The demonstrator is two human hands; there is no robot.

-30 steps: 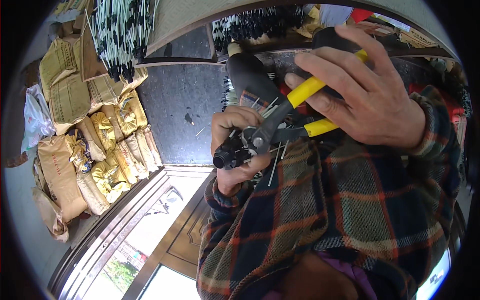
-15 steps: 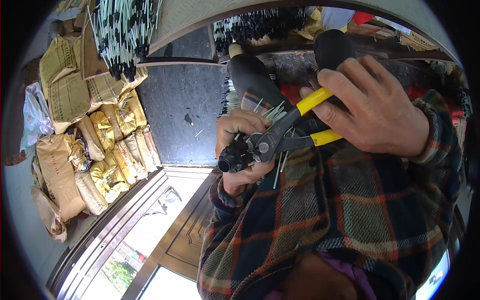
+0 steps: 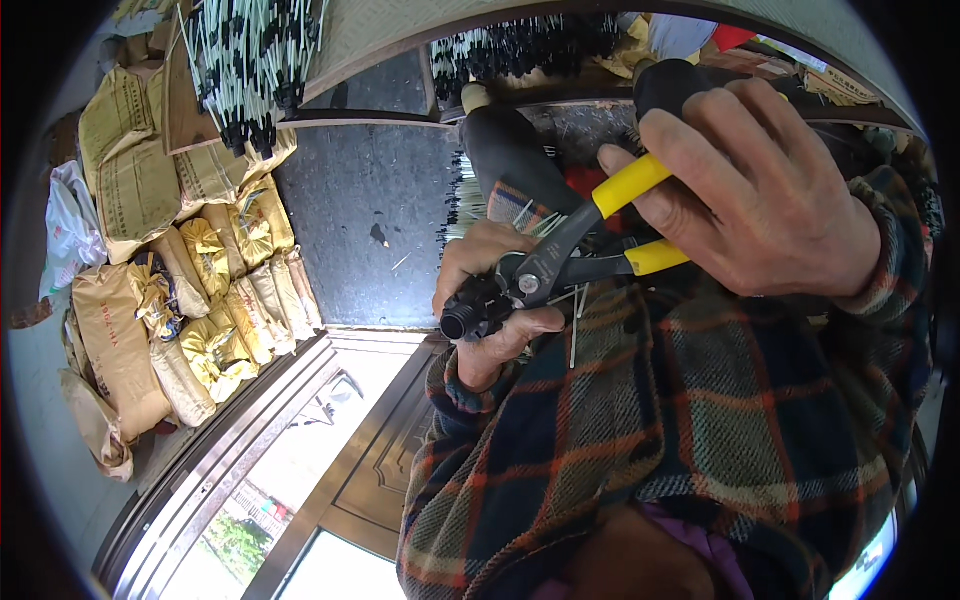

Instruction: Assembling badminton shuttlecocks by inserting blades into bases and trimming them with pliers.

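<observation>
My left hand point(image 3: 478, 262) is closed around a black ribbed plastic fitting point(image 3: 470, 312), whose round threaded end points toward the lower left. Thin white sticks point(image 3: 578, 318) poke out behind that hand. In my right hand point(image 3: 765, 190) are pliers point(image 3: 545, 268) with dark jaws and yellow grips, the fingers over the upper grip and the lower one close under the palm. The handles stand apart. Against the black fitting, the pliers' head meets it inside my left hand; what lies between the jaws is hidden.
At the upper left, bundles of white sticks with black ends point(image 3: 250, 75) lie on a board. More such sticks point(image 3: 520, 50) are on the far surface. Brown and yellow packages point(image 3: 130, 340) are stacked at left, beside a dark floor panel point(image 3: 350, 230). A door point(image 3: 375, 480) stands near the bottom.
My right hand has shifted slightly right, and the pliers' handles have turned a little. The white sticks beside my left hand sit at a different angle.
</observation>
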